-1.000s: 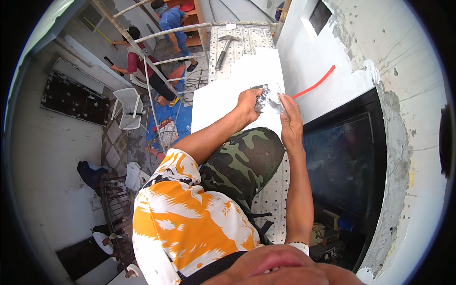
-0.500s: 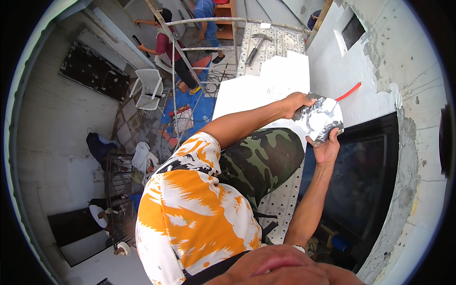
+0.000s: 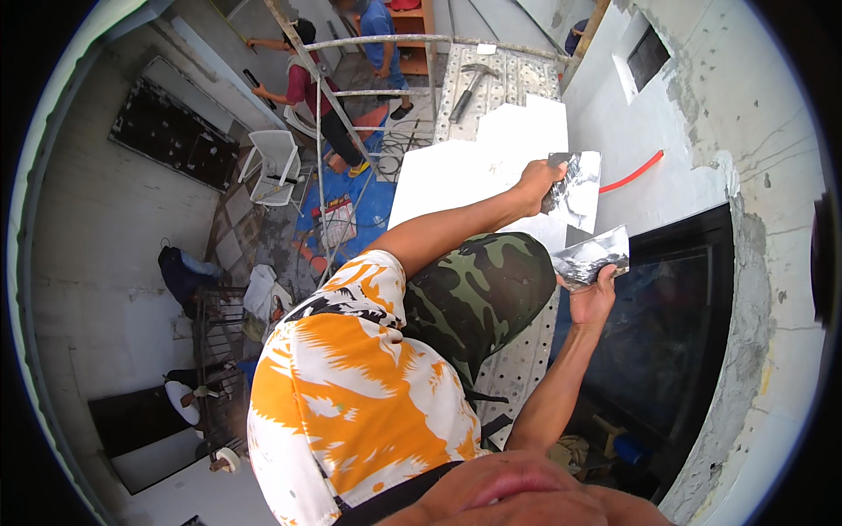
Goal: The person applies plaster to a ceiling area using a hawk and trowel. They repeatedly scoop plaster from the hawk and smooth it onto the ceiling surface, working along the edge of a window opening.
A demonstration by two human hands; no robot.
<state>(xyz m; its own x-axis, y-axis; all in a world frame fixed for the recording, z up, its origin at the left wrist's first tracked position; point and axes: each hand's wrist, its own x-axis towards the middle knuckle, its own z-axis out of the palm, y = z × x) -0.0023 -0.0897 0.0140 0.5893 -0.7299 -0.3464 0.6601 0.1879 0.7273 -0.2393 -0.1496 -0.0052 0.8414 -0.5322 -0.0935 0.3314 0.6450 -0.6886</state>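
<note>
My left hand [image 3: 537, 186] is closed on a thin, squarish metallic plate [image 3: 574, 191] streaked dark grey and white, over a large white board [image 3: 438, 175]. Lower and to the right, my right hand [image 3: 592, 296] grips a second, similar plate [image 3: 590, 258] by its lower edge, tilted. The two plates are apart, one above the other. My camouflage-trousered knee [image 3: 474, 298] is just left of the right hand, on a perforated metal plank [image 3: 517, 377].
A hammer [image 3: 469, 92] lies at the plank's far end, inside railings [image 3: 381, 92]. A red flexible tube [image 3: 631, 175] protrudes from the right wall, above a dark framed glass opening [image 3: 667, 333]. Below left are a white chair [image 3: 272, 167], blue sheeting [image 3: 368, 206] and two co-workers [image 3: 311, 88] [image 3: 377, 44].
My hands moved rightward, then apart: the plates, held together earlier, are now separate, the left one higher, the right one lower. The view has shifted, with the surroundings appearing farther right.
</note>
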